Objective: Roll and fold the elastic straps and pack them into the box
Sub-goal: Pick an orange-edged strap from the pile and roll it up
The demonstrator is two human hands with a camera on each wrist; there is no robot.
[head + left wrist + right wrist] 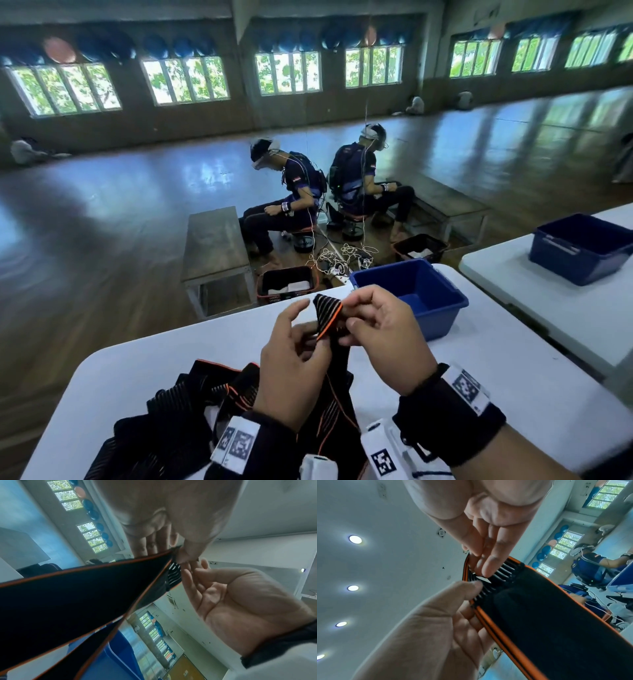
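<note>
At the centre of the head view, the left hand (291, 356) and right hand (380, 337) each pinched the black, orange-edged strap (327, 317) above the white worktop (513, 394); the blue box (442, 301) sat just behind.

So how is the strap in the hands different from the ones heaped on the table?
The held strap is lifted off the white table, its end folded over and pinched between the left hand and right hand; the heaped straps lie loose and tangled, untouched. The held strap hangs fairly straight; the heap is crumpled. Both are black with orange edging, and neither is in the blue box.
</note>
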